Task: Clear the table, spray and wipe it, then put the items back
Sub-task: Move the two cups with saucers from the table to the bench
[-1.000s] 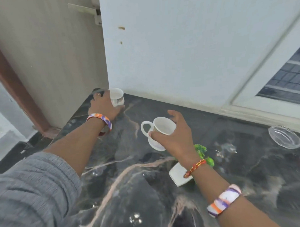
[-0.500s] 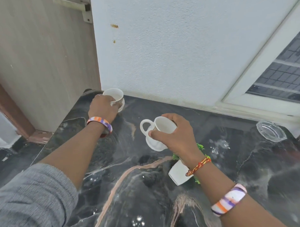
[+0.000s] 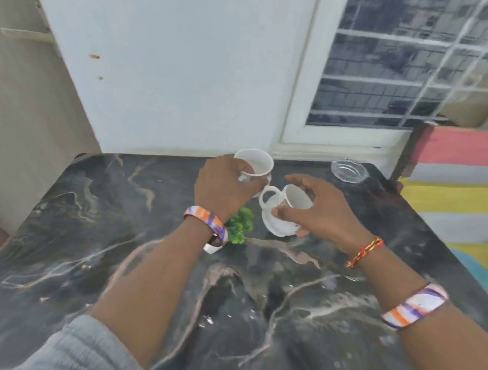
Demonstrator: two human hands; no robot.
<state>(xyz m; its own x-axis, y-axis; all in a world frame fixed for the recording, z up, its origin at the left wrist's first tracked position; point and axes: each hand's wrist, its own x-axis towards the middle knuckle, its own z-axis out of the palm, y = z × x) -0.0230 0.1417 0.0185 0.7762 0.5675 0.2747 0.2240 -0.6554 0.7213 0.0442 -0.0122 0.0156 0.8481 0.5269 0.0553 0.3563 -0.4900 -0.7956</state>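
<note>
Above the dark marble table [image 3: 73, 246], near its far edge: left hand [image 3: 223, 185] curled around a white cup [image 3: 257, 165], mouth tilted up and rightward. Right hand [image 3: 321, 209] just beside it, thumb and fingers clasped on a second white cup [image 3: 282, 211], handle toward the left hand, mouth tipped up and away. Both forearms extended forward, wrists banded. Small green plant [image 3: 240, 225] under the left wrist. Glass dish [image 3: 349, 170] at far right.
</note>
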